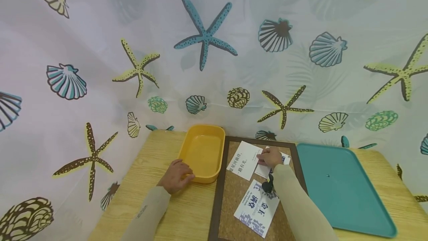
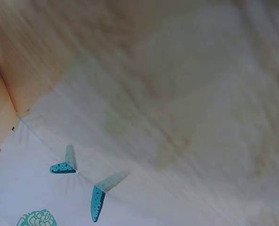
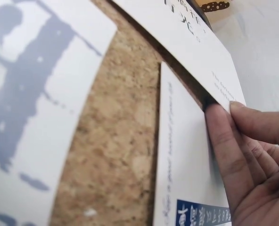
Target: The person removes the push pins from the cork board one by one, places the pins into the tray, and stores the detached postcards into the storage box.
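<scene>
A: So, where is the right hand [image 1: 271, 157]?

B: On the cork board [image 1: 234, 192], fingers [image 3: 226, 155] pressed together, tips pinching the corner of a white card [image 3: 196, 52] that overlaps a second card [image 3: 182, 160].

A: And the left hand [image 1: 175, 176]?

B: Resting on the wooden table [image 1: 160, 151], fingertips touching the yellow tray [image 1: 203, 152], loosely curled. A teal tray [image 1: 341, 189] lies right of the board.

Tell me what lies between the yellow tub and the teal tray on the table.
The head view shows the cork board between the yellow tub and the teal tray, with white cards on it and the right hand touching them.
</scene>
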`<state>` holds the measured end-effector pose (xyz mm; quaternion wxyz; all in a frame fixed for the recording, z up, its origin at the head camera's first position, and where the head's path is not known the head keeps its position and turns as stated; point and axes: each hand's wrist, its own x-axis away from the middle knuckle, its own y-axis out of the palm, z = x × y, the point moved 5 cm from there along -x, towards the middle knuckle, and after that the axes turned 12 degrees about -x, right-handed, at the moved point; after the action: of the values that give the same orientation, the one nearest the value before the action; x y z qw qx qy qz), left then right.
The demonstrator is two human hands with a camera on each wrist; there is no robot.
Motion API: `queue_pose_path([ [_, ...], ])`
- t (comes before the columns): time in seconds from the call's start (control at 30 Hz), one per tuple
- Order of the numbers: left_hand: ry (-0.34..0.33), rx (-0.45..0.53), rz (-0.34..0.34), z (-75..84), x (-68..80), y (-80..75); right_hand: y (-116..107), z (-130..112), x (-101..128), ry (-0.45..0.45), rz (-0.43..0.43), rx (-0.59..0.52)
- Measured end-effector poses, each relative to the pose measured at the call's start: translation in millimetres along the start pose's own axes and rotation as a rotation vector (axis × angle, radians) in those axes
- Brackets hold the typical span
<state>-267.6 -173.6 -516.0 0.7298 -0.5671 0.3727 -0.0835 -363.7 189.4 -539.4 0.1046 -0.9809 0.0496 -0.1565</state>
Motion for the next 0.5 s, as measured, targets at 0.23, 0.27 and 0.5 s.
queue_pose_path([
  [0.23,0.023,0.004,-0.009,-3.0,-0.7,1.8,-0.5,-1.4,-0.5,-0.001,0.006,0.006],
  [0.27,0.025,0.003,-0.006,-3.0,-0.4,2.1,-0.5,-0.9,-0.8,0.001,0.006,0.005],
  [0.5,0.047,0.011,0.001,-2.0,0.5,1.9,-1.2,2.2,-3.3,0.001,0.009,0.014],
])
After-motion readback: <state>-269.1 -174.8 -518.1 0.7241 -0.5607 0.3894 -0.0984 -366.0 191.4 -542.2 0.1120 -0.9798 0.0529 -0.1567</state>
